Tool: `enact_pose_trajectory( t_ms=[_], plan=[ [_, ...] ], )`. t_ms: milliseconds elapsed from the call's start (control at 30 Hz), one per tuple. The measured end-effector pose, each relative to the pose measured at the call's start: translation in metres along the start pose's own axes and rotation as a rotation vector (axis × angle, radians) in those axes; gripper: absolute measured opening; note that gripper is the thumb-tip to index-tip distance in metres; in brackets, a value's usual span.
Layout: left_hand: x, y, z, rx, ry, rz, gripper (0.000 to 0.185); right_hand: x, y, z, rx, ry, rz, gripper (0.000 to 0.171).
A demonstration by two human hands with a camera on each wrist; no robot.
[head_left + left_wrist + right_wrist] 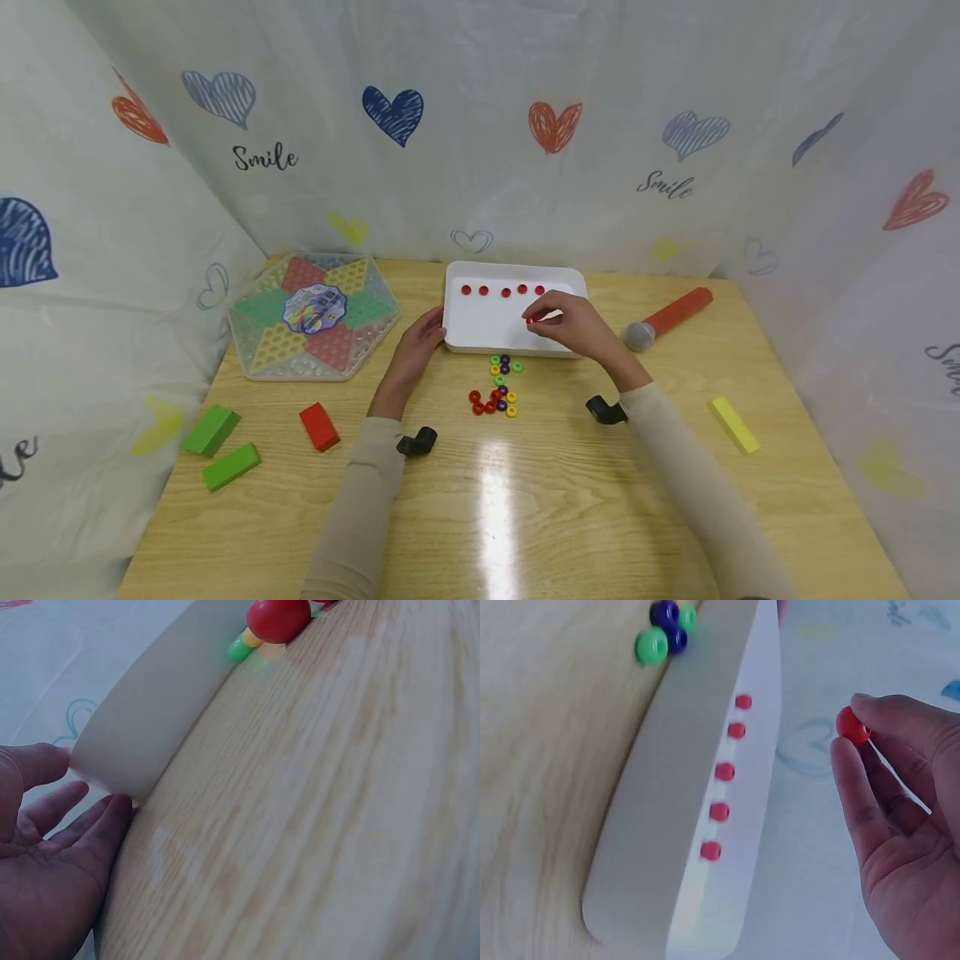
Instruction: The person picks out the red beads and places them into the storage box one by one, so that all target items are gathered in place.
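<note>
The right hand [576, 323] hovers over the white tray [480, 333], thumb and forefinger pinched on a single red bead [852, 724] — the wrist view shows it held at the fingertips above the tray's inside. Along the tray's far edge sits a row of five red beads [502, 290], spaced a little apart. The left hand [417, 343] rests against the tray's near left corner, fingers straight and relaxed, touching the wall and gripping nothing. Just in front of the tray, on the wooden table [525, 500], lies a loose cluster of beads [498, 387] — green, yellow, purple and red — some touching each other. Off to the left is a hexagonal Chinese checkers board [313, 317], with two green blocks [219, 448] and a red block [319, 426] nearer the table's front. To the right lie a red-handled microphone [667, 318] and, well apart from it, a yellow block [733, 424].
</note>
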State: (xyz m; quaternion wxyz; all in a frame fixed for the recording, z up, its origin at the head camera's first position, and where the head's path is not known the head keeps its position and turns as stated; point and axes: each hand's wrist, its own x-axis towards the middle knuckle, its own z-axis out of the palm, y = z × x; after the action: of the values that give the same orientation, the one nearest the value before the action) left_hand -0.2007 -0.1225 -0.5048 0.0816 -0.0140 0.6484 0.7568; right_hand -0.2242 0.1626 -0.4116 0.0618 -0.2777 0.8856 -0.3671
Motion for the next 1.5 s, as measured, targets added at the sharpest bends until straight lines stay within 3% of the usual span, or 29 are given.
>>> enact_pose_trajectory(
  t_ms=[533, 833, 1033, 1267, 1500],
  plan=[
    [-0.002, -0.008, -0.002, -0.003, 0.002, -0.016, 0.050, 0.044, 0.054, -0.035, -0.055, 0.037, 0.300, 0.022],
    [-0.002, -0.010, 0.001, 0.003, 0.014, -0.024, 0.049, 0.060, 0.074, -0.040, -0.057, 0.026, 0.421, 0.022],
    [0.000, -0.007, 0.002, -0.004, 0.012, -0.009, 0.049, 0.064, 0.083, -0.040, -0.064, 0.021, 0.461, 0.020],
    [0.002, -0.004, 0.000, -0.006, 0.011, -0.003, 0.049, 0.070, 0.090, -0.037, -0.103, 0.008, 0.443, 0.018],
    [-0.001, -0.003, 0.000, -0.007, 0.019, -0.019, 0.049, 0.073, 0.087, -0.034, -0.139, -0.052, 0.453, 0.019]
  ],
)
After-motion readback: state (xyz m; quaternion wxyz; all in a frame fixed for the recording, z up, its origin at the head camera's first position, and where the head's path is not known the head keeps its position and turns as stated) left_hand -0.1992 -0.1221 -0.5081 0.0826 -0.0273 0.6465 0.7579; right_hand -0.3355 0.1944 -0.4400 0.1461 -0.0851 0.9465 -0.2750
